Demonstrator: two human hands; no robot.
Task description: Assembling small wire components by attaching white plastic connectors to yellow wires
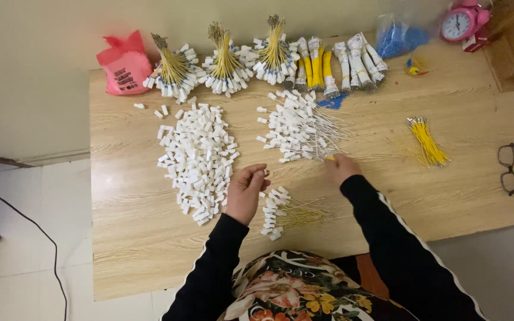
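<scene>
Pinching one white connector, left hand [246, 191]; right hand [340, 167] nips one yellow wire. Three fanned bundles [224, 59] line the table's [126, 238] far edge; one pair of glasses [510, 169] lies near its right edge.

Evenly and softly lit, fairly bright — no glare on the tabletop [138, 238]. Faint, short shadows only. Slightly soft overall, small parts smeared. Wide-angle bending at the edges — straight lines bowed near the corners.
</scene>
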